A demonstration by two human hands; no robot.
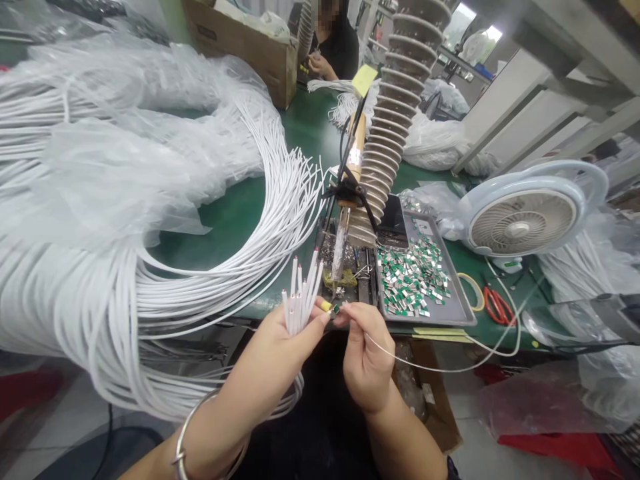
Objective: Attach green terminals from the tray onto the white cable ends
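My left hand [283, 350] is closed round a bunch of white cables [301, 300], their reddish cut ends pointing up. By its thumb and forefinger is a small green circuit board [336, 309] with a yellow piece beside it. My right hand [367, 357] pinches a thin solder wire [425, 368] close to that board; the wire trails off to the right. Just above the fingertips, a soldering iron [355, 150] is fixed with its tip pointing down. Whether the tip touches the board is too small to tell.
A grey tray [463, 303] of small green-and-silver boards lies right, with a phone [393, 223] at its back. Beyond are red-handled pliers [497, 307], tape [471, 291] and a fan [520, 220]. A ribbed hose [400, 113] hangs centrally. Cable bundles [220, 287] fill the left. Another person [335, 47] sits opposite.
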